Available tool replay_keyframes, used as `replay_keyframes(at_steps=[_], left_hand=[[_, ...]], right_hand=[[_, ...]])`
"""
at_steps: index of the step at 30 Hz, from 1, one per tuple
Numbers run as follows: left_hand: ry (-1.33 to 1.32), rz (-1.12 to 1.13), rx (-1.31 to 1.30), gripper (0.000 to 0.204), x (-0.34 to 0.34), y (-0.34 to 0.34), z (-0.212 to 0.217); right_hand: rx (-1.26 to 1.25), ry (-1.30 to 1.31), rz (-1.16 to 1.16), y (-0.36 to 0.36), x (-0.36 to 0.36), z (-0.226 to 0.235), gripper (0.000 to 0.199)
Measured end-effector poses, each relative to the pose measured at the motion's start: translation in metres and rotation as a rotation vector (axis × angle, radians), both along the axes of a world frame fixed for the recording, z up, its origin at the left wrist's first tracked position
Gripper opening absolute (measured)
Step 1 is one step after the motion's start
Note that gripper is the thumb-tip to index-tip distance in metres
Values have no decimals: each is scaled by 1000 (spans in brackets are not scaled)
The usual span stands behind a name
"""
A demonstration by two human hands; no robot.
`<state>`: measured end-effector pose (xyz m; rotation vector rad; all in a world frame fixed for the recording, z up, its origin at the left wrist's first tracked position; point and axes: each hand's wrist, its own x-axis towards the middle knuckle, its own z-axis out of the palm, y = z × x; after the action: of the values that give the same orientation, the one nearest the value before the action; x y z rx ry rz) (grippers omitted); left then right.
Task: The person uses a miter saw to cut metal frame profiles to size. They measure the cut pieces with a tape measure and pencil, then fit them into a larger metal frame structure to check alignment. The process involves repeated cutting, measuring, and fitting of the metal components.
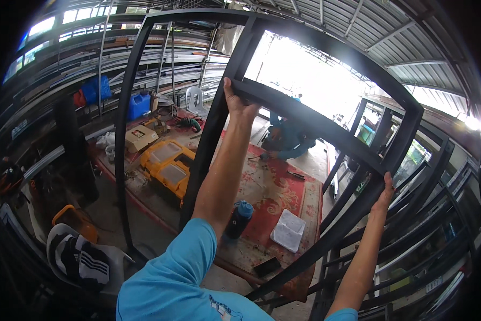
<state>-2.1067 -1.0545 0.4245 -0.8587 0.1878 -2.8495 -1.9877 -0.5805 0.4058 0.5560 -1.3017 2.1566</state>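
A large black door or window frame [310, 122] stands upright and tilted in front of me, with a crossbar between its posts. My left hand [241, 105] is closed around the crossbar where it meets the middle post, its thumb up against the post and its fingers behind the bar. Lower and to the right, my right hand [383, 197] grips the right post just below the crossbar's end. Its fingers are partly hidden behind the post.
Beyond the frame, a person in blue [291, 140] crouches by a red patterned carpet [275, 184]. On it lie a yellow toolbox [167, 165], a dark bottle [239, 219] and a white slab [288, 230]. More black frames [433, 176] stand at right; a chair [104, 275] is at lower left.
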Motion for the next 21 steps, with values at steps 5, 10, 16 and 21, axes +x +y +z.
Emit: replay_keyframes(at_steps=[5, 10, 16, 21], left_hand=[[-34, 16, 33, 56, 4, 2, -2], [-65, 47, -53, 57, -8, -9, -13], [-160, 133, -302, 55, 37, 1, -10], [-185, 138, -271, 81, 15, -3, -15]], right_hand=[[70, -7, -9, 18, -7, -3, 45], [55, -53, -40, 19, -13, -7, 52], [-1, -51, -265, -14, 10, -5, 36], [-20, 34, -36, -25, 20, 4, 28]])
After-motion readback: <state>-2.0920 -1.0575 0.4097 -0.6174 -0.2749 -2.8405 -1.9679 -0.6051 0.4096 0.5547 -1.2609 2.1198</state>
